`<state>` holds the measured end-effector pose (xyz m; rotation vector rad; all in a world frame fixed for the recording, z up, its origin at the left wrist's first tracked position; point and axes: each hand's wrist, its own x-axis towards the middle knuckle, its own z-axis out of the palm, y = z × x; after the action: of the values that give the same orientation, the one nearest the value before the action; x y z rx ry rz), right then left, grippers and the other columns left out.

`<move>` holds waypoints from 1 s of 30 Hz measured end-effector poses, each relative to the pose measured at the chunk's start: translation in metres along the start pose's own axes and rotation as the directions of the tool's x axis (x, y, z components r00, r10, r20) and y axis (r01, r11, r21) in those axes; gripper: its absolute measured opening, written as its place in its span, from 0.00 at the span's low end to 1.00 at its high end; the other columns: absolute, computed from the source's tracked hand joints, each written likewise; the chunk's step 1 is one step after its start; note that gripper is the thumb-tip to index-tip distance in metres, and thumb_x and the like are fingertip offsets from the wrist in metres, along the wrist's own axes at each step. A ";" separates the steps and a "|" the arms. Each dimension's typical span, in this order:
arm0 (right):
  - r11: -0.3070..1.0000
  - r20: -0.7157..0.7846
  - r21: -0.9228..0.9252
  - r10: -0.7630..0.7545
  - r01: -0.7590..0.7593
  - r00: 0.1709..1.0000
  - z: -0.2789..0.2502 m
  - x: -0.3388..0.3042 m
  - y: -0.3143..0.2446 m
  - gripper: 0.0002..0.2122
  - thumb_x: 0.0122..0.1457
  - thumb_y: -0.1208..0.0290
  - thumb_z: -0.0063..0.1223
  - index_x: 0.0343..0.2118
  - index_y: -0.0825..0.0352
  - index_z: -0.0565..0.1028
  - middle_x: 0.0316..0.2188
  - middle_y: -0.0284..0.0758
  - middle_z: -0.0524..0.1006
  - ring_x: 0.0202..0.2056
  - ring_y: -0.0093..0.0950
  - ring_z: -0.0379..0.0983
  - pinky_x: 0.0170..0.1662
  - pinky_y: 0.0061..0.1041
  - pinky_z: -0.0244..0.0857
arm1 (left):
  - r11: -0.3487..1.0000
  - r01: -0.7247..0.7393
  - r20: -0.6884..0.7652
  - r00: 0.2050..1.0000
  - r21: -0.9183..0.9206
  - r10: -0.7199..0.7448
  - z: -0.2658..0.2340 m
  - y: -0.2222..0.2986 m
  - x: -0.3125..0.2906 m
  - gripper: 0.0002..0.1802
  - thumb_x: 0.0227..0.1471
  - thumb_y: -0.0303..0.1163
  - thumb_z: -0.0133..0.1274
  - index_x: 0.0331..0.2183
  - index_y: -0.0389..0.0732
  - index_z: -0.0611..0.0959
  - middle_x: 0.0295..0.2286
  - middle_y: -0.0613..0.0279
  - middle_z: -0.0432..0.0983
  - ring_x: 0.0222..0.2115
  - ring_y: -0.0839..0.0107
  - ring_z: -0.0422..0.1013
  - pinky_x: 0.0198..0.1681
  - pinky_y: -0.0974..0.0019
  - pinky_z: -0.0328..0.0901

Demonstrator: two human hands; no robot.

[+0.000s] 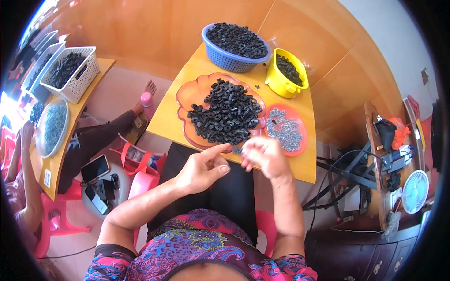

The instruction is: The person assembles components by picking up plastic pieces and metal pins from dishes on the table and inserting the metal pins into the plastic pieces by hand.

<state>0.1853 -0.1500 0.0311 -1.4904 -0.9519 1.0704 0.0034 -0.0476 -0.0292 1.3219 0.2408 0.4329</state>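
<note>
Both hands meet over the near edge of the yellow worktop [173, 112], working a small black part.

Left hand [202, 169]: thumb and forefinger stretched out, apart, tips toward a small black ring [237, 150] between the hands. Right hand [263, 155]: fingers curled together just beside that ring; whether they pinch it, I cannot tell. Just beyond the hands, an orange scalloped tray [187, 96] carries a heap of black rings [226, 112]. To its right, touching, a smaller orange plate [302, 122] holds grey metal bits. Further back: blue basket [220, 56] and yellow tub [276, 82], both holding black parts.
</note>
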 end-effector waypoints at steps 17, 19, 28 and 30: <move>0.734 -0.436 -0.657 -0.184 -0.172 0.881 -0.179 0.035 0.024 0.11 0.50 0.76 0.56 0.37 0.71 0.76 0.22 0.37 0.76 0.25 0.24 0.73 0.30 0.25 0.68 | 0.972 0.045 -0.007 0.999 0.230 -0.045 -0.007 -0.003 0.004 0.17 0.50 0.26 0.55 0.43 0.29 0.75 0.27 0.62 0.75 0.27 0.81 0.68 0.32 0.73 0.65; 0.563 -0.390 -0.772 -0.052 -0.296 0.919 -0.169 0.008 0.020 0.14 0.48 0.75 0.58 0.40 0.68 0.76 0.26 0.41 0.78 0.28 0.31 0.75 0.36 0.29 0.68 | 0.918 0.011 0.067 0.997 0.395 -0.041 -0.006 0.009 0.005 0.14 0.49 0.26 0.56 0.38 0.30 0.78 0.27 0.56 0.76 0.27 0.73 0.72 0.31 0.69 0.67; 0.298 -0.259 -0.926 -0.055 -0.231 0.964 -0.137 0.003 0.042 0.17 0.44 0.73 0.56 0.40 0.71 0.74 0.36 0.51 0.73 0.40 0.47 0.70 0.44 0.37 0.65 | 0.739 -0.320 0.174 0.947 0.593 0.270 -0.015 0.042 0.013 0.08 0.48 0.25 0.56 0.33 0.32 0.79 0.27 0.51 0.76 0.29 0.57 0.74 0.32 0.62 0.68; 0.290 -0.269 -0.929 -0.097 -0.231 0.958 -0.137 0.010 0.047 0.16 0.43 0.73 0.55 0.37 0.72 0.74 0.36 0.51 0.73 0.40 0.47 0.70 0.44 0.37 0.65 | 0.658 -0.300 0.122 0.945 0.691 0.302 -0.025 0.050 0.019 0.08 0.47 0.25 0.56 0.32 0.32 0.79 0.28 0.51 0.76 0.30 0.58 0.74 0.35 0.62 0.68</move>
<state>0.3203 -0.1869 -0.0056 -2.6203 -1.4437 0.1594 0.0015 -0.0085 0.0145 2.1452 0.1922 0.6638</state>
